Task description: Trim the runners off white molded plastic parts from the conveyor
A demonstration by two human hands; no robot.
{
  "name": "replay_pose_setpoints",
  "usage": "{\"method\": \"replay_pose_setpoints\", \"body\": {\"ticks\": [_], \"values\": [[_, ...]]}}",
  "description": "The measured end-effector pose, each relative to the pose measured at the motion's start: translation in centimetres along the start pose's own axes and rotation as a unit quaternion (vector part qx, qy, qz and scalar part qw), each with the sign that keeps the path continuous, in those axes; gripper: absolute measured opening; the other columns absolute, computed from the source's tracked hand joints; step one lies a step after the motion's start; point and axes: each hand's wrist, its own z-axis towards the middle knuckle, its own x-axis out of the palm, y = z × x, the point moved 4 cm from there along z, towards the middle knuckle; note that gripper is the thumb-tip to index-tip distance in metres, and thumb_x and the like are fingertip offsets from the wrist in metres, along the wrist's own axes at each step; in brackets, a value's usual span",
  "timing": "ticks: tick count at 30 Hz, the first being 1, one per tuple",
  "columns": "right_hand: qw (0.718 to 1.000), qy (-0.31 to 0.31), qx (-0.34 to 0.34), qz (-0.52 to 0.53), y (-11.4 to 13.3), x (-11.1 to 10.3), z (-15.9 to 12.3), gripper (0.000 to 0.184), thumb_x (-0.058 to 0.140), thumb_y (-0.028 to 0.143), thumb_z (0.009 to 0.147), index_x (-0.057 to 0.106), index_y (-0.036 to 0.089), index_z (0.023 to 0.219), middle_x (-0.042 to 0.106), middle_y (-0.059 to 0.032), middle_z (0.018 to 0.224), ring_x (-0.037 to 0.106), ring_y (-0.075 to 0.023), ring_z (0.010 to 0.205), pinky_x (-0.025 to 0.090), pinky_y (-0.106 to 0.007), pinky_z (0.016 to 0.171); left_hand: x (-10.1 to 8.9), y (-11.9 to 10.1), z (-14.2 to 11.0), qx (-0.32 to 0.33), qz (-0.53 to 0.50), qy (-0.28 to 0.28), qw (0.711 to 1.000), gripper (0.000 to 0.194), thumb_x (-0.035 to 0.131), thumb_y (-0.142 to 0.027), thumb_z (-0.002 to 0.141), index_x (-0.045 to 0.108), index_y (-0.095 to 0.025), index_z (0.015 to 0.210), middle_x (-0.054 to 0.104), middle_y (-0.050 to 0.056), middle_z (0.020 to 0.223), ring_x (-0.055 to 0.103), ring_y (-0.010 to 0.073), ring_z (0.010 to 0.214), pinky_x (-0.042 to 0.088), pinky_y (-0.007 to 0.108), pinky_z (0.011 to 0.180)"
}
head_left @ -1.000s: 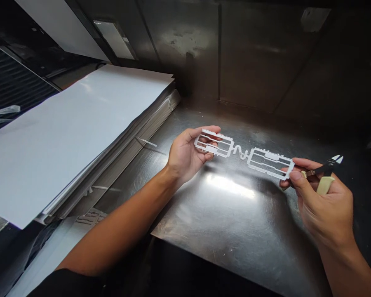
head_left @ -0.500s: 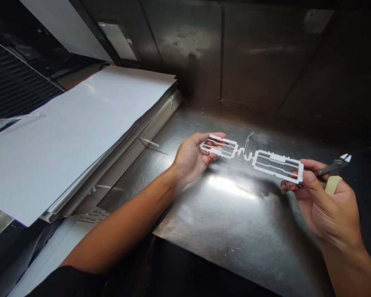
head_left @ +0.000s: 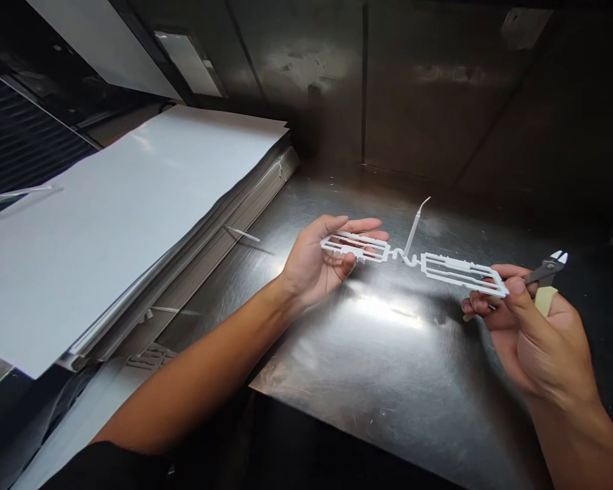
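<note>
A white moulded plastic part (head_left: 413,260), two rectangular frames joined by a wavy runner with a thin sprue standing up from the middle, hangs above the steel table (head_left: 368,354). My left hand (head_left: 319,257) supports the left frame on its fingers, thumb against it. My right hand (head_left: 534,327) pinches the right frame's corner between thumb and fingers, and also holds small side cutters (head_left: 546,272) with cream handles, jaws pointing away to the right.
A thick stack of white sheets (head_left: 122,211) lies on the left, reaching to the table's edge. Dark metal panels (head_left: 439,88) close off the back. A thin white plastic sliver (head_left: 242,235) rests beside the stack.
The plastic part has been tilted flatter, nearly edge-on, so the sprue now sticks up. My left fingers have stretched out under the left frame. Both hands stayed in about the same place.
</note>
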Motion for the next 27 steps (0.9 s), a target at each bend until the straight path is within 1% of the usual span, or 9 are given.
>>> {"method": "replay_pose_setpoints", "body": {"ticks": [3,7,12,14,17,20,23,25,27], "values": [[1.000,0.005,0.006,0.003,-0.06,0.03,0.01,0.039,0.100,0.051,0.096,0.083,0.021,0.113,0.070,-0.0088,0.094,0.068,-0.0214,0.074,0.064,-0.033,0.067,0.33,-0.10,-0.27,-0.001,0.012,-0.001,1.000,0.050,0.053,-0.036,0.113,0.084,0.004,0.113,0.080,0.027,0.108,0.077,0.0180,0.067,0.055,0.011,0.043],[1.000,0.015,0.002,0.004,-0.08,0.24,0.08,0.036,0.099,0.050,0.098,0.083,0.021,0.113,0.069,-0.0080,0.093,0.067,-0.0201,0.074,0.065,-0.031,0.067,0.36,-0.11,-0.42,0.009,0.033,-0.002,0.999,0.060,0.051,-0.048,0.116,0.084,0.000,0.109,0.080,0.025,0.106,0.076,0.0183,0.066,0.053,0.014,0.041],[0.999,0.030,0.009,0.003,-0.10,0.55,0.02,0.033,0.100,0.043,0.097,0.085,0.022,0.117,0.070,-0.0074,0.097,0.069,-0.0193,0.075,0.066,-0.031,0.068,-0.01,-0.20,-0.21,0.060,0.061,0.010,0.996,0.063,0.059,-0.066,0.112,0.085,-0.008,0.110,0.081,0.021,0.111,0.076,0.0209,0.067,0.052,0.022,0.039],[1.000,0.024,0.005,0.001,-0.04,0.58,-0.09,0.033,0.102,0.039,0.094,0.086,0.022,0.117,0.070,-0.0070,0.096,0.070,-0.0198,0.075,0.066,-0.030,0.068,-0.17,-0.28,-0.03,0.079,0.062,0.005,0.995,0.068,0.060,-0.073,0.110,0.085,-0.009,0.109,0.081,0.019,0.106,0.074,0.0204,0.064,0.048,0.023,0.037],[1.000,0.013,-0.001,-0.007,0.06,0.62,-0.25,0.033,0.104,0.036,0.092,0.086,0.022,0.116,0.072,-0.0066,0.095,0.072,-0.0204,0.075,0.067,-0.030,0.069,-0.31,-0.29,0.19,0.082,0.054,-0.009,0.995,0.077,0.057,-0.082,0.109,0.084,-0.010,0.104,0.077,0.015,0.088,0.069,0.0183,0.056,0.043,0.022,0.036],[1.000,0.011,-0.006,-0.013,0.17,0.71,-0.28,0.035,0.106,0.037,0.090,0.086,0.024,0.116,0.072,-0.0060,0.094,0.072,-0.0194,0.075,0.067,-0.028,0.070,-0.24,-0.27,0.21,0.075,0.041,-0.016,0.996,0.083,0.049,-0.085,0.110,0.083,-0.011,0.098,0.072,0.012,0.077,0.064,0.0165,0.052,0.040,0.022,0.035],[1.000,0.013,-0.015,-0.017,0.32,0.76,-0.27,0.035,0.107,0.037,0.089,0.086,0.026,0.115,0.072,-0.0055,0.092,0.071,-0.0178,0.073,0.066,-0.027,0.071,-0.12,-0.26,0.17,0.068,0.031,-0.015,0.997,0.086,0.040,-0.084,0.113,0.081,-0.011,0.094,0.071,0.011,0.077,0.063,0.0158,0.052,0.039,0.022,0.034],[0.999,0.009,-0.028,-0.027,0.45,0.75,-0.37,0.034,0.106,0.036,0.089,0.086,0.027,0.115,0.073,-0.0055,0.091,0.071,-0.0185,0.073,0.066,-0.028,0.072,-0.13,-0.28,0.18,0.067,0.030,-0.015,0.997,0.086,0.043,-0.086,0.112,0.081,-0.012,0.093,0.071,0.012,0.079,0.063,0.0154,0.051,0.038,0.021,0.034],[0.996,-0.008,-0.056,-0.068,0.65,0.70,-0.63,0.031,0.104,0.035,0.091,0.086,0.026,0.115,0.073,-0.0056,0.092,0.073,-0.0198,0.076,0.065,-0.028,0.074,-0.19,-0.32,0.23,0.067,0.030,-0.014,0.997,0.083,0.049,-0.088,0.110,0.080,-0.012,0.092,0.070,0.011,0.078,0.061,0.0145,0.050,0.036,0.021,0.034]]}}
